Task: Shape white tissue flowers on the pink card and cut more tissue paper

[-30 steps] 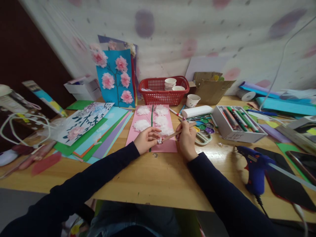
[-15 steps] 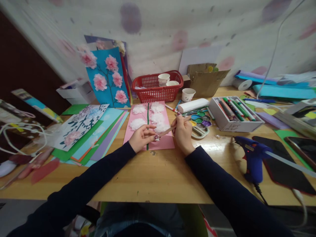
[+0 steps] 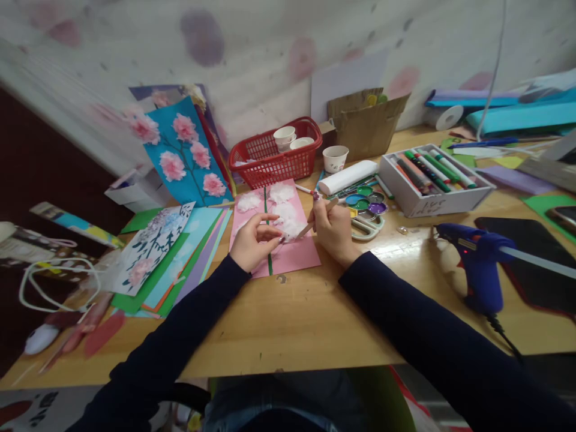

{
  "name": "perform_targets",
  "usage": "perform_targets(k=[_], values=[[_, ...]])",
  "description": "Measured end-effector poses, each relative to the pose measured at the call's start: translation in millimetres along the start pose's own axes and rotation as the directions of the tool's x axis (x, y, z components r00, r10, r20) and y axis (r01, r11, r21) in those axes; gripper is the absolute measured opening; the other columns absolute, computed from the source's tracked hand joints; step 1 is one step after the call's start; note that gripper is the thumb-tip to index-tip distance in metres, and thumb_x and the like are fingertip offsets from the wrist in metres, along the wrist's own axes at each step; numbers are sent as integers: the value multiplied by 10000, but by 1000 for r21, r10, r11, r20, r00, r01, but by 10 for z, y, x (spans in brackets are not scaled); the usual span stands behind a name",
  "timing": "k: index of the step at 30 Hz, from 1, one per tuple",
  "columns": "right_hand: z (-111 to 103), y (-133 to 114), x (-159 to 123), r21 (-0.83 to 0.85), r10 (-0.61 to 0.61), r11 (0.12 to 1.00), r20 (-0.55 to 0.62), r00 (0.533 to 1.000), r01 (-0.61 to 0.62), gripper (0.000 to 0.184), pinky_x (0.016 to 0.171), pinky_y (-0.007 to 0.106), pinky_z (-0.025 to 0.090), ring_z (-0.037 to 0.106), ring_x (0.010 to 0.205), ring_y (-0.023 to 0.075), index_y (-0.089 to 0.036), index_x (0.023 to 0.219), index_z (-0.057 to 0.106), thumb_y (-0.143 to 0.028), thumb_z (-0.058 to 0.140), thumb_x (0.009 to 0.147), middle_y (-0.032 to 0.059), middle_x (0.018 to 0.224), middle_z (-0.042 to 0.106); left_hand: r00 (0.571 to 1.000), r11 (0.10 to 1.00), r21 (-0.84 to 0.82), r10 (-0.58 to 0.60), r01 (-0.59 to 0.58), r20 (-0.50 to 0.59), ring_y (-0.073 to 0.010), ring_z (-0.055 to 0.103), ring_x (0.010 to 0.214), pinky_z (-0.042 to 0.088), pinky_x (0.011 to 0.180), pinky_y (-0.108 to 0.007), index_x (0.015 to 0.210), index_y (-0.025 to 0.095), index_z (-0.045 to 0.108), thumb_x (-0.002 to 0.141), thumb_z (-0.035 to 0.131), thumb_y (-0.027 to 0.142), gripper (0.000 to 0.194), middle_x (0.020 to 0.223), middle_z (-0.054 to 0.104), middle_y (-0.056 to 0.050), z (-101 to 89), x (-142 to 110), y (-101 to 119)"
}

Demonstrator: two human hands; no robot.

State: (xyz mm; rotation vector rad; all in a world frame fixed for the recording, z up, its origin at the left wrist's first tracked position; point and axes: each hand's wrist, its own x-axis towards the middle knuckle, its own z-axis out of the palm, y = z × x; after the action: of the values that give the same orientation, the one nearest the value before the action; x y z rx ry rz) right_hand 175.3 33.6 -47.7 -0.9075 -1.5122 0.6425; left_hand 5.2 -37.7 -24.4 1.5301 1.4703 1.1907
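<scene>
In the head view a pink sheet of paper [image 3: 294, 258] lies on the table, with fluffy white puffs [image 3: 282, 193] along both sides of a green stem strip [image 3: 270, 264]. My left hand [image 3: 255, 241] hovers over the sheet's lower left part, thumb and fingers drawn together beside the lowest right puff. Whatever sits between those fingertips is too small to make out. My right hand [image 3: 333, 233] is closed round a flat wooden craft stick [image 3: 306, 229]. The stick slants down to the left, its lower end at the edge of the same puff.
Right of the hands are a paint palette [image 3: 365, 201], a box of markers [image 3: 438, 186] and a blue glue gun [image 3: 479, 270]. Behind stand a red basket [image 3: 265, 170] and a paper cup [image 3: 335, 159]. Coloured paper [image 3: 193, 264] and a blue flower picture [image 3: 180, 144] are at left.
The stick's lower end has swung away from my left fingertips and now points down at the puff. My view has shifted and tilted slightly.
</scene>
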Motion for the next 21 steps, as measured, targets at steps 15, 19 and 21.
perform_targets(k=[15, 19, 21], values=[[5, 27, -11, -139, -158, 980, -102, 982, 144, 462, 524, 252, 336, 466, 444, 91, -198, 489, 518, -286, 361, 914, -24, 446, 491, 977, 852, 490, 213, -183, -4, -109, 615, 595, 451, 596, -231, 1064, 189, 561, 702, 653, 131, 378, 768, 732, -12, 195, 122, -96], [1, -22, -36, -192, -279, 945, -58, 959, 264, 454, 491, 242, 323, 474, 425, 89, -187, 513, 514, -299, 362, 926, -17, 452, 508, 968, 817, 536, 250, -214, 5, -109, 648, 643, 468, 620, -219, 1057, 196, 551, 708, 651, 116, 372, 773, 734, 3, 208, 113, -104], [10, -30, -47, -240, -314, 922, -4, 949, 304, 446, 473, 233, 304, 476, 421, 87, -184, 531, 517, -312, 362, 929, -15, 450, 511, 963, 807, 542, 268, -234, 17, -109, 658, 657, 476, 631, -217, 1057, 195, 549, 713, 649, 110, 368, 776, 736, 3, 207, 114, -111]])
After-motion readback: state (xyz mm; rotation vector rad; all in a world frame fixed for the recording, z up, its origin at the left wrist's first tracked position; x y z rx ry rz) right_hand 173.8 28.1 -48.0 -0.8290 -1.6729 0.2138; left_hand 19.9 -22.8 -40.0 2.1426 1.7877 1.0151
